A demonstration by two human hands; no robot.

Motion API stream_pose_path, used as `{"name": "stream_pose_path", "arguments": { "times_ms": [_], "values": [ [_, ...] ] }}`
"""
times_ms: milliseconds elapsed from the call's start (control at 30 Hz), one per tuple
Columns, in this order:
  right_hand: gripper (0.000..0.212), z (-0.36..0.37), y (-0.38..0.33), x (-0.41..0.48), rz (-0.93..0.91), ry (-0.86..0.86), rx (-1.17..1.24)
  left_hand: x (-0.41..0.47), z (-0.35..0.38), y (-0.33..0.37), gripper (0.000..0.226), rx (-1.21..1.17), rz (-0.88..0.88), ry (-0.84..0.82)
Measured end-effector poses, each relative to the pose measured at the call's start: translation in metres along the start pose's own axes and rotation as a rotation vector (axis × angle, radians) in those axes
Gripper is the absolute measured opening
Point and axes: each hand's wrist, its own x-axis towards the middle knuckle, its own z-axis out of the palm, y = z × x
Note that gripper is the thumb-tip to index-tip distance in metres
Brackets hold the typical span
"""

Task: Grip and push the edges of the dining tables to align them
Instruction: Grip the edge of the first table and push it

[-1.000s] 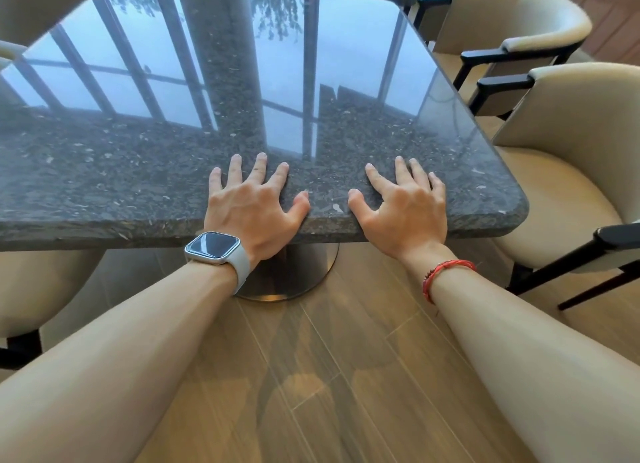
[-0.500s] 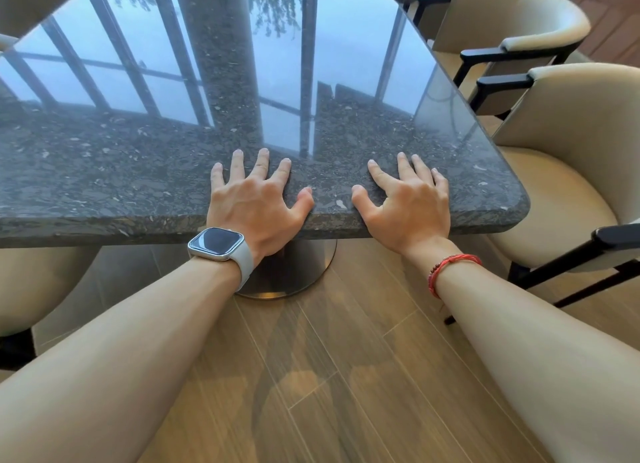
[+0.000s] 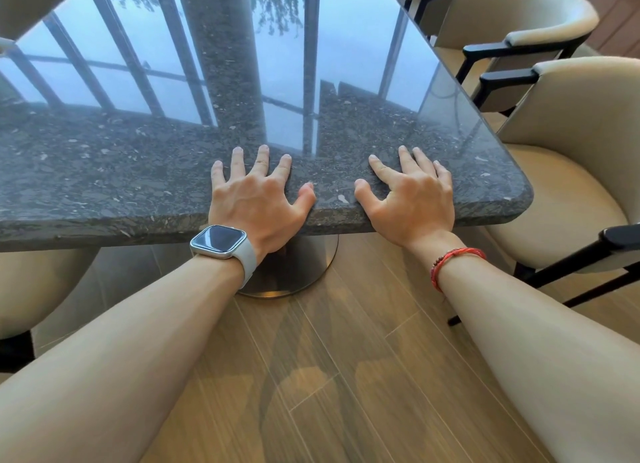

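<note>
At the far left, a cream upholstered chair (image 3: 31, 289) sits partly tucked under the dark grey speckled stone dining table (image 3: 104, 171). The table's polished top fills the upper part of the view and mirrors window bars and a tree. Its thick near edge runs across the middle, straight in front of the person.

The left hand (image 3: 256, 199) lies flat on the tabletop at that near edge. Its fingers are straight and fanned apart, the thumb points toward the other hand, and the heel of the palm overhangs the rim. A silver square smartwatch with a white band (image 3: 221, 242) sits on that wrist.

Below and between the hands, the round brushed-metal pedestal base (image 3: 304, 265) stands on the brown wood-plank floor (image 3: 329, 376).

The right hand (image 3: 412, 199) rests the same way just beside the left, apart from it, with its fingers spread on the stone near the rounded corner. A red cord bracelet (image 3: 453, 261) circles its wrist.

Two cream armchairs with black arms (image 3: 571, 185) stand along the table's right side.
</note>
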Motion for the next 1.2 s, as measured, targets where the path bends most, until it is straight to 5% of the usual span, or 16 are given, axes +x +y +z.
{"name": "stream_pose_path", "arguments": {
  "times_ms": [1200],
  "values": [
    [0.053, 0.013, 0.032, 0.034, -0.04, 0.063, 0.067, 0.023, 0.009, 0.03, 0.079, -0.013, -0.03, 0.021]
  ]
}}
